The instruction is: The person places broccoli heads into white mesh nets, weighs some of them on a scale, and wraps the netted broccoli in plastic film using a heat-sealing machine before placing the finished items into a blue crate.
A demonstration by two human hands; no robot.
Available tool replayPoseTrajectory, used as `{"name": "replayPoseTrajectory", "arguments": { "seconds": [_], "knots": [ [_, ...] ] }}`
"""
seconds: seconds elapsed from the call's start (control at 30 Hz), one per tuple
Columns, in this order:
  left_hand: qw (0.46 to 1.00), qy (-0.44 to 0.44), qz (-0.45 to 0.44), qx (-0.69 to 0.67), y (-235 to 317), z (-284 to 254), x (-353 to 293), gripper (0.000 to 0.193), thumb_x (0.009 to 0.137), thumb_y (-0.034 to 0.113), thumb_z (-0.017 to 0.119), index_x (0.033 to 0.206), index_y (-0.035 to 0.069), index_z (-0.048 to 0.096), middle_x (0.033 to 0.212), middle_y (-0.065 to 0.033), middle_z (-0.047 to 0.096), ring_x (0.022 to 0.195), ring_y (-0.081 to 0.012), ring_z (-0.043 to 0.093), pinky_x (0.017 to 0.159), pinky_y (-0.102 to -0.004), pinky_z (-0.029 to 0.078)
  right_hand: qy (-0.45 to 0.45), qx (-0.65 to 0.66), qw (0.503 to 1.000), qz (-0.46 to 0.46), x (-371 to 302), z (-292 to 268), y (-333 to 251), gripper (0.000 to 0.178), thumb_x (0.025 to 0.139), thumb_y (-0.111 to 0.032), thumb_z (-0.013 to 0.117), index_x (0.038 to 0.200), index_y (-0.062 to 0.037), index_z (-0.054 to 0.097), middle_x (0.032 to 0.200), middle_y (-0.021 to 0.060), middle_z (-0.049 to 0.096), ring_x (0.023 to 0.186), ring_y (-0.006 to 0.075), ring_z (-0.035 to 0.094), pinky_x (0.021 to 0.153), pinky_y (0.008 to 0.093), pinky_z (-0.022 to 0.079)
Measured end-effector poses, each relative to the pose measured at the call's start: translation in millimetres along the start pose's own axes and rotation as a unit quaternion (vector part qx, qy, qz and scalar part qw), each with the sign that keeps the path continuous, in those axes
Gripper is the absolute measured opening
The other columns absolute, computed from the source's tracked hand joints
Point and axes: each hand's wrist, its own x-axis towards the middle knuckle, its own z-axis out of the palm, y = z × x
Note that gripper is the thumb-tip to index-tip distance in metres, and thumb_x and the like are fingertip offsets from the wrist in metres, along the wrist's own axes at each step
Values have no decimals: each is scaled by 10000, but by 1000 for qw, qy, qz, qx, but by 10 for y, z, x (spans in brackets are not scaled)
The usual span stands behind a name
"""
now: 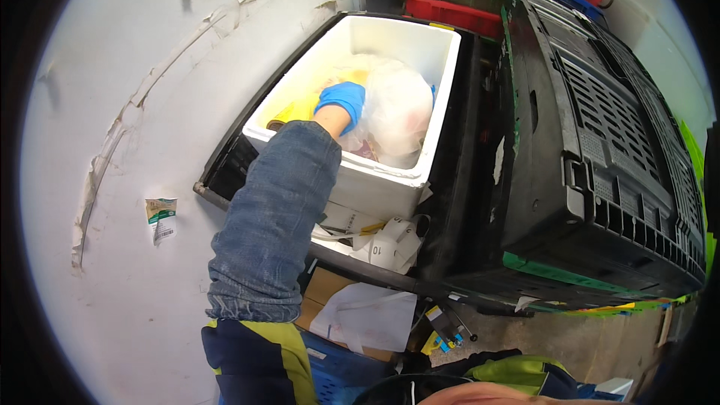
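My left hand [343, 99], in a blue glove, reaches down into a white foam box [442, 90]. Its fingers are hidden below the cuff, so I cannot tell whether they grip anything. Right beside the hand is a bulging clear plastic bag [401, 109] with pale, pinkish contents that I cannot make out. A yellow package [292, 112] lies by the box's left wall. A denim oversleeve [277, 210] covers my forearm. My right hand is out of view; a navy and yellow-green sleeve [525, 375] shows at the bottom edge.
The foam box stands in a black crate [225, 157] against a scuffed white wall [112, 292]. Curled white label strips [390, 247] lie at its near end. To the right rises a black folding crate [615, 105]; red crates [457, 15] are stacked behind.
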Motion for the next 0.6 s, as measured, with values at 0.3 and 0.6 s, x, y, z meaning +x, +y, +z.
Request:
{"name": "replayPoseTrajectory", "arguments": {
  "seconds": [0.3,0.6],
  "knots": [
    [965,138,-23,-222,-88,-935,-102,290,785,311,714,944,71,739,947,-151,711,889,-311,669,840,-391,513,15,-6,1000,3,2,-29,-54,187,890,-233,574,784,-79,577,661,137,595,620,319,613,575,453,490],
    [795,382,34,-470,-24,-1755,-154,213,805,219,735,904,30,736,826,-85,720,740,-183,647,747,-316,517,23,-26,999,9,-44,-45,-107,186,884,-221,581,769,-75,570,650,138,590,614,320,613,570,457,489]
  ]
}}
